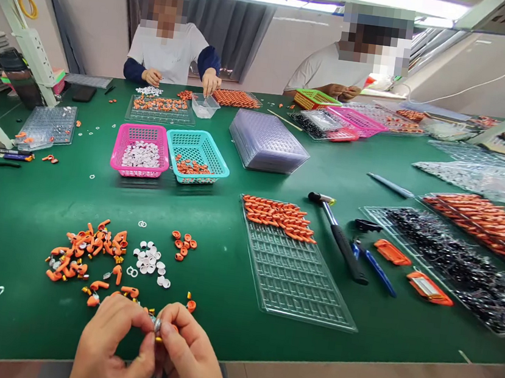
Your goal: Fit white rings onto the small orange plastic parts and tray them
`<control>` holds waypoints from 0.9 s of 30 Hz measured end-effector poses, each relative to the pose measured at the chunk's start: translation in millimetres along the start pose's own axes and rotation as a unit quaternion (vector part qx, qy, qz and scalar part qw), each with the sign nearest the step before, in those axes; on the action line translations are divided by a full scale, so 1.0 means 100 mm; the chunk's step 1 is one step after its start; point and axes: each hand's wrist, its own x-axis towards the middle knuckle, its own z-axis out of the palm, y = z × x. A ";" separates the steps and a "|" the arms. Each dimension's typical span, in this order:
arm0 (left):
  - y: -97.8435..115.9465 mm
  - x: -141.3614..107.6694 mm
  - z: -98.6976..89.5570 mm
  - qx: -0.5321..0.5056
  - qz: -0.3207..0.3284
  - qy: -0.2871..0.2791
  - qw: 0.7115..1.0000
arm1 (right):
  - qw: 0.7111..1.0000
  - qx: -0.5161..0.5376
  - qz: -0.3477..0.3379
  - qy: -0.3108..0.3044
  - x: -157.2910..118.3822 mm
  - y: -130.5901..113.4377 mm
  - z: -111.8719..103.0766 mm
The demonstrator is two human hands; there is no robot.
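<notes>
Both hands meet at the near table edge around one small earbud part (158, 326), which shows silver, with bits of orange and yellow. My left hand (111, 343) pinches at its silver side between thumb and forefinger. My right hand (189, 356) grips it from the other side, its fingers covering most of the part. Just beyond lies a loose heap of orange earbud shells (97, 245), some with yellow tabs. White round discs (149, 258) and a few orange caps (183, 245) lie beside the heap. One orange shell (191, 305) sits close to my right fingers.
A clear tray (301, 281) partly filled with orange shells lies to the right, by a hammer (342, 243) and blue pliers (378, 270). Pink (138, 171) and turquoise baskets (196, 176) stand ahead, beside stacked trays (267, 142). Two people work across the table (72, 191).
</notes>
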 end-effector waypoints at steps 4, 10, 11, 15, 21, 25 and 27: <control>0.01 0.00 0.00 0.008 0.018 -0.001 1.000 | 0.998 0.037 0.054 -0.016 0.04 -0.01 -0.03; 0.01 0.00 0.00 0.006 0.055 -0.010 0.998 | 0.979 0.093 0.163 -0.085 0.08 -0.08 -0.07; 0.01 -0.01 0.00 0.006 0.056 -0.013 0.998 | 0.976 0.098 0.174 -0.088 0.07 -0.10 -0.07; -0.01 -0.01 -0.03 0.009 0.048 -0.024 0.999 | 0.969 0.111 0.189 -0.112 0.01 -0.18 -0.06; -0.07 0.06 -0.10 0.066 0.048 -0.118 0.990 | 0.986 0.092 0.079 -0.111 -0.06 -0.31 -0.20; -0.12 0.14 -0.07 0.087 0.085 -0.175 0.977 | 0.987 0.115 0.077 -0.085 -0.06 -0.39 -0.28; -0.12 0.16 -0.04 0.074 0.082 -0.173 0.979 | 0.984 0.132 0.085 -0.088 -0.05 -0.39 -0.30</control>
